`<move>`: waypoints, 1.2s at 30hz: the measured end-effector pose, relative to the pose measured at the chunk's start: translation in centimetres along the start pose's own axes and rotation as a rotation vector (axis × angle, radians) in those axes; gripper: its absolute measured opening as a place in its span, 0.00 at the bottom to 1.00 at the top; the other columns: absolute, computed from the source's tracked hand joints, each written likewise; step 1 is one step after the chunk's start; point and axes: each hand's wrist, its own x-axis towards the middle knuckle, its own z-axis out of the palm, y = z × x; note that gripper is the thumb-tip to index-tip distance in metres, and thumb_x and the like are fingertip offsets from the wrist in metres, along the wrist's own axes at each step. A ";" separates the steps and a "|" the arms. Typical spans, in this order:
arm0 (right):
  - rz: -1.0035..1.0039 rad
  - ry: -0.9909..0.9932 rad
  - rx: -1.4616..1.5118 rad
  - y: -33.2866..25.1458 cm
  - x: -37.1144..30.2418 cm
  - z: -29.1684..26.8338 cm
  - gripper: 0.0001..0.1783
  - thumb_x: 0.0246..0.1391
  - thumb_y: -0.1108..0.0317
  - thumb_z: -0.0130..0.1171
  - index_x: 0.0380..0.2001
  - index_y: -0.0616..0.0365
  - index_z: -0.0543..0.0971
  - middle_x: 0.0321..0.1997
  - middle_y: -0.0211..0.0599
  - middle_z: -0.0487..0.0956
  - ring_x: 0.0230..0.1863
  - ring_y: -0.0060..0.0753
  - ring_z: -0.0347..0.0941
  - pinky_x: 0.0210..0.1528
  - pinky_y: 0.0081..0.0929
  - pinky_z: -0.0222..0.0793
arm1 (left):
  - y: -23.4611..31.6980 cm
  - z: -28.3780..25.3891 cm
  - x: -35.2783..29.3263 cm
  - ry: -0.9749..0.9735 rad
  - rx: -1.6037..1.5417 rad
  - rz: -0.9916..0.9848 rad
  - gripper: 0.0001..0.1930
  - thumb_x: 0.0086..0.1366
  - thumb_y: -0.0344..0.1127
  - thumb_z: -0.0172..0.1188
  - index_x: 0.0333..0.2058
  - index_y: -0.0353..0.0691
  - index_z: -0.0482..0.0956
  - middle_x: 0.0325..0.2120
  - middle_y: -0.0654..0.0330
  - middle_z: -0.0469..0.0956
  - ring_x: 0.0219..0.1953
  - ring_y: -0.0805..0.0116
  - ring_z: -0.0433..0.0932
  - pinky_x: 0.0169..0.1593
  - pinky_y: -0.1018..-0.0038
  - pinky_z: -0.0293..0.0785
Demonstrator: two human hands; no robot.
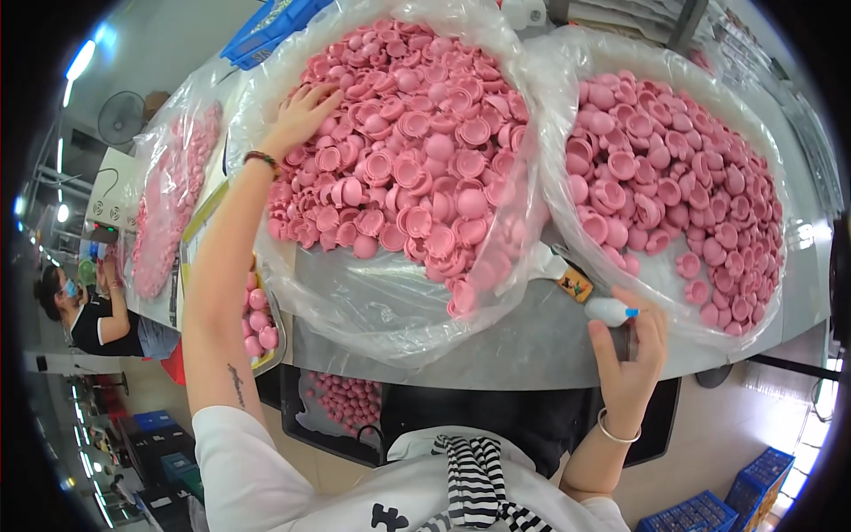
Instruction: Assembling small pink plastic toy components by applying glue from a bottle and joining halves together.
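My left hand reaches to the far left of a large heap of pink plastic half-shells, its fingers spread on the pieces at the heap's edge. The heap lies in an opened clear plastic bag. At the front right, my right hand has its thumb and fingers closed about a small white bottle with a blue tip. Just left of that bottle, a small orange-brown label or packet lies on the grey table. A second bag of pink half-shells is beyond my right hand.
A tray of pink balls sits by my left forearm. Below the table edge is a black bin with pink pieces. A blue crate stands at the far left; more blue crates are on the floor. A masked person works at left.
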 end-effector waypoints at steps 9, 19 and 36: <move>0.077 0.007 0.073 0.9 -0.3 -0.2 0.13 0.36 0.71 0.62 0.26 0.65 0.71 0.31 0.38 0.75 0.30 0.36 0.64 0.33 0.26 0.60 | 13.4 -8.3 -0.5 -0.052 -0.516 -0.174 0.22 0.54 0.48 0.52 0.44 0.43 0.70 0.44 0.55 0.68 0.48 0.56 0.64 0.52 0.66 0.57; 0.124 0.092 0.201 1.6 -1.5 -0.3 0.15 0.40 0.68 0.62 0.30 0.66 0.72 0.31 0.41 0.73 0.29 0.34 0.68 0.31 0.23 0.63 | 11.9 -11.0 -1.9 0.045 -0.623 -0.262 0.22 0.57 0.45 0.51 0.48 0.40 0.66 0.46 0.47 0.66 0.51 0.55 0.64 0.54 0.67 0.59; 0.044 0.104 0.025 1.2 -1.7 -0.2 0.18 0.39 0.59 0.63 0.27 0.63 0.73 0.24 0.34 0.72 0.19 0.24 0.60 0.19 0.18 0.50 | -0.3 5.1 9.9 0.053 -0.882 -0.644 0.29 0.56 0.59 0.44 0.50 0.47 0.68 0.46 0.51 0.70 0.51 0.59 0.66 0.53 0.72 0.59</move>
